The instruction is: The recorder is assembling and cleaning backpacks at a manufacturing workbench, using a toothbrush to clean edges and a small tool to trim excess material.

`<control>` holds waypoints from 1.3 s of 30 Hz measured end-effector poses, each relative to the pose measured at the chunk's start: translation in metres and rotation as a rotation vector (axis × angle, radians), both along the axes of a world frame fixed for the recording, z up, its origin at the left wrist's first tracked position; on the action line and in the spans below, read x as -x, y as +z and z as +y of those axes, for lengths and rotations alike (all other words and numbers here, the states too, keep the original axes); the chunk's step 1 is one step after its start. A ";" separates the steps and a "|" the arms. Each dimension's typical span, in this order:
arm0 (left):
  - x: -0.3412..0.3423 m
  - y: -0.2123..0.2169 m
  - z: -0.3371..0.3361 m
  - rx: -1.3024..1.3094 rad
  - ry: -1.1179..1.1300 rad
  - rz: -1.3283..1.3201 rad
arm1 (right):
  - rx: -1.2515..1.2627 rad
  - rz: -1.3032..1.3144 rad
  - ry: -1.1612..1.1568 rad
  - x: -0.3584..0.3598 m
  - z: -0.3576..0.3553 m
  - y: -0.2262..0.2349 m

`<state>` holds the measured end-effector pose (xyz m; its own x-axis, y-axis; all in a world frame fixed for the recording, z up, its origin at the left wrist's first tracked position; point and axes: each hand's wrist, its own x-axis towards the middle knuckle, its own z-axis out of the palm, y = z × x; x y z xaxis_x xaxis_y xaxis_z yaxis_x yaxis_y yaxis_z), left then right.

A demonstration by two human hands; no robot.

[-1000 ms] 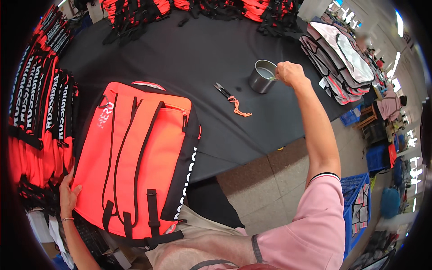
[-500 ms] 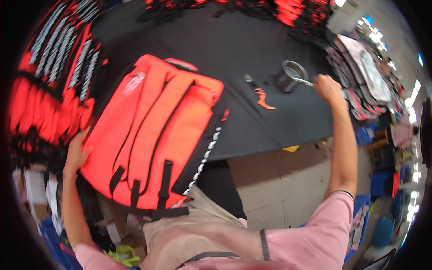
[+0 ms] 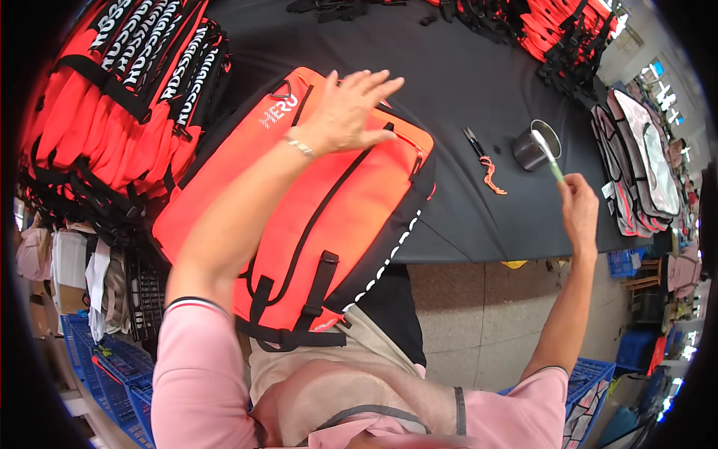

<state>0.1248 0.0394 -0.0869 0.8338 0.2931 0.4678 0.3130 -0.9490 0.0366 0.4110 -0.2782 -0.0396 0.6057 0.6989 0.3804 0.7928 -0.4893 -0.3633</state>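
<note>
An orange-red backpack with black straps and dark side panels lies on the black-covered table, its near end over my lap. Across its upper part reaches my left hand, fingers spread and thumb apart, holding nothing; whether it touches the fabric I cannot tell. My right hand pinches the end of a slim green-and-white stick. The stick's white end rests inside a dark metal cup; its tip is hidden there. Between cup and backpack lie small thread snips with an orange cord.
Stacked orange-red and black bag pieces crowd the table's left side. Another orange-red pile sits at the far right. Grey and white bag panels are stacked at the right edge. Blue crates stand below on the left.
My left hand has gone from the backpack's left edge to above its upper part and spread its fingers. My right hand still holds the stick at the cup. The whole view has shifted.
</note>
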 end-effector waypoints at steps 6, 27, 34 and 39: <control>0.043 -0.082 -0.046 0.228 0.047 0.174 | -0.168 0.402 0.179 0.086 0.030 -0.026; 0.092 -0.093 -0.103 0.272 0.042 -0.078 | 0.340 -0.411 0.695 0.173 0.149 -0.072; 0.102 -0.088 -0.105 0.302 0.074 -0.077 | 0.595 -0.320 0.783 0.155 0.092 -0.023; 0.093 -0.095 -0.104 0.255 0.032 -0.085 | 0.410 -0.392 0.793 0.164 0.158 -0.065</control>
